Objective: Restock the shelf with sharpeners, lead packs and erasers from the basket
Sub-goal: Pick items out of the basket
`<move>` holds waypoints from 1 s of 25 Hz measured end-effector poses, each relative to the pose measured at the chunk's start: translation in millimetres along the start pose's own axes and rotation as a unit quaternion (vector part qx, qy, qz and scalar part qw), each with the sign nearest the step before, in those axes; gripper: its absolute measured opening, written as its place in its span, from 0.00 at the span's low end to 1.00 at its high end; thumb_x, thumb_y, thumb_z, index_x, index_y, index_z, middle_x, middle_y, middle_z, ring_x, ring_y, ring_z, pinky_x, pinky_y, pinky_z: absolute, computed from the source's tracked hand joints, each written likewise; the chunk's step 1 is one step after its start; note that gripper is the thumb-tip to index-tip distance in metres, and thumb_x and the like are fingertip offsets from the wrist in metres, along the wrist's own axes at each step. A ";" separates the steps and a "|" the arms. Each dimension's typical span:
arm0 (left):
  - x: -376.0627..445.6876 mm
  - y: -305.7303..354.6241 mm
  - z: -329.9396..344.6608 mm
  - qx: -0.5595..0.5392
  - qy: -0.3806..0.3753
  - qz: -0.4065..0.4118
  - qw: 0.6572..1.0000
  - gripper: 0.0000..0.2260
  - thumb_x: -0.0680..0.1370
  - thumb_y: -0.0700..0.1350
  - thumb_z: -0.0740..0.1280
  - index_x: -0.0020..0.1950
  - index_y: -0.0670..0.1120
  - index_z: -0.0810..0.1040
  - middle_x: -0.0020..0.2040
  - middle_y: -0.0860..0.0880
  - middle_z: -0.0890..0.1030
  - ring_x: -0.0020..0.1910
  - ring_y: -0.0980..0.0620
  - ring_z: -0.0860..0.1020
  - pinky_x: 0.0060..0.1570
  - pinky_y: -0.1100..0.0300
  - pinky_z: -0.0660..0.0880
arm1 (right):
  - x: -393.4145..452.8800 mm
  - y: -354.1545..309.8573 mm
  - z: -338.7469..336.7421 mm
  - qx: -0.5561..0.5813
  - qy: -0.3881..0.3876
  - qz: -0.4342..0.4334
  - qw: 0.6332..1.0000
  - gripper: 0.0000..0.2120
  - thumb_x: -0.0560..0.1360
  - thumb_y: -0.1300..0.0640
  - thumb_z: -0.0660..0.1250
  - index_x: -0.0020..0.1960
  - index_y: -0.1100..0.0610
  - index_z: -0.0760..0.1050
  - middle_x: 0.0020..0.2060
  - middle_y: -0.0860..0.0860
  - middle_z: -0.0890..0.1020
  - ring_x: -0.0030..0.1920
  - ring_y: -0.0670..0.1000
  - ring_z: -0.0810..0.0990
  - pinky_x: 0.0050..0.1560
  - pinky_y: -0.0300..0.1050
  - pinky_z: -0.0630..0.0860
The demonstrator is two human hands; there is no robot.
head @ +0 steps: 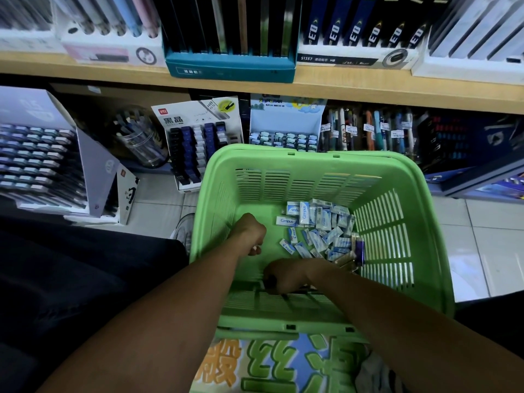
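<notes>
**Me:** Head view, nearest first: my right hand is down at the near wall of the green basket, fingers curled round something small and dark. Too hidden to tell if it's a sharpener or a lead pack.

**You:** And the other one?

**Me:** My left hand sits a little further in, fist clenched over the basket floor; a white bit shows at the thumb, but I can't tell what it grips.

**You:** Where's the stock?

**Me:** The erasers lie heaped just right of my left hand, toward the right wall, with a purple item at the heap's edge.

**You:** So which step?

**Me:** Picking, I'd judge. Next calls for lifting out over the far rim to the lead-pack display or its neighbour box beyond, under the wooden shelf
</notes>
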State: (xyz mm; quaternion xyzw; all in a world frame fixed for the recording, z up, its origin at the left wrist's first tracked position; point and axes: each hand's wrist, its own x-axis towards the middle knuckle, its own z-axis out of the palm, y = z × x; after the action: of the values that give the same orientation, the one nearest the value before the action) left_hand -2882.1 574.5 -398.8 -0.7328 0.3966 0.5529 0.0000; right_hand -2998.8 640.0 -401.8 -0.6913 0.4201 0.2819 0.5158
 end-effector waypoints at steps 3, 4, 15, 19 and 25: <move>-5.5 6.5 -1.8 -0.121 -0.027 -0.006 0.992 0.08 0.82 0.36 0.56 0.44 0.43 0.70 0.40 0.39 0.74 0.27 0.48 0.73 0.29 0.62 0.65 | -6.4 8.2 -6.2 0.082 0.053 0.013 0.995 0.11 0.81 0.55 0.63 0.60 0.58 0.75 0.53 0.53 0.79 0.52 0.53 0.78 0.50 0.45 0.74; -6.1 7.9 -3.0 -0.159 -0.030 -0.006 0.987 0.08 0.82 0.37 0.57 0.45 0.45 0.72 0.40 0.40 0.75 0.27 0.48 0.74 0.30 0.62 0.65 | -8.8 13.0 -11.3 0.129 0.077 0.022 0.988 0.08 0.81 0.58 0.63 0.58 0.59 0.76 0.50 0.52 0.80 0.50 0.52 0.78 0.47 0.44 0.74; -20.7 18.0 5.8 -0.279 -0.189 -0.086 0.937 0.35 0.70 0.72 0.66 0.56 0.41 0.78 0.47 0.42 0.84 0.46 0.43 0.82 0.52 0.46 0.80 | -44.1 21.7 -48.5 0.490 0.252 0.035 0.834 0.08 0.78 0.59 0.69 0.49 0.64 0.81 0.34 0.57 0.82 0.34 0.51 0.77 0.35 0.44 0.69; -25.8 18.8 8.0 -0.269 -0.167 -0.078 0.945 0.26 0.72 0.64 0.71 0.54 0.42 0.79 0.41 0.42 0.81 0.34 0.46 0.80 0.41 0.51 0.81 | -49.9 17.7 -53.3 0.496 0.244 0.012 0.833 0.06 0.73 0.69 0.69 0.49 0.65 0.82 0.40 0.64 0.85 0.39 0.57 0.82 0.40 0.47 0.75; -30.2 20.6 7.1 -0.293 -0.151 -0.057 0.942 0.06 0.78 0.42 0.72 0.50 0.40 0.79 0.40 0.41 0.83 0.39 0.43 0.81 0.46 0.48 0.81 | -47.8 22.0 -52.0 0.421 0.299 0.050 0.855 0.03 0.70 0.68 0.73 0.44 0.63 0.83 0.32 0.58 0.84 0.27 0.48 0.79 0.26 0.35 0.71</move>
State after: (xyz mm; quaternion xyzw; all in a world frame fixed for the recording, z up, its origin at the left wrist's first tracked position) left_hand -2902.1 581.1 -368.0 -0.6294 0.1700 0.7480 -0.1239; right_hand -3043.6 601.9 -356.8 -0.4372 0.6665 -0.1174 0.5923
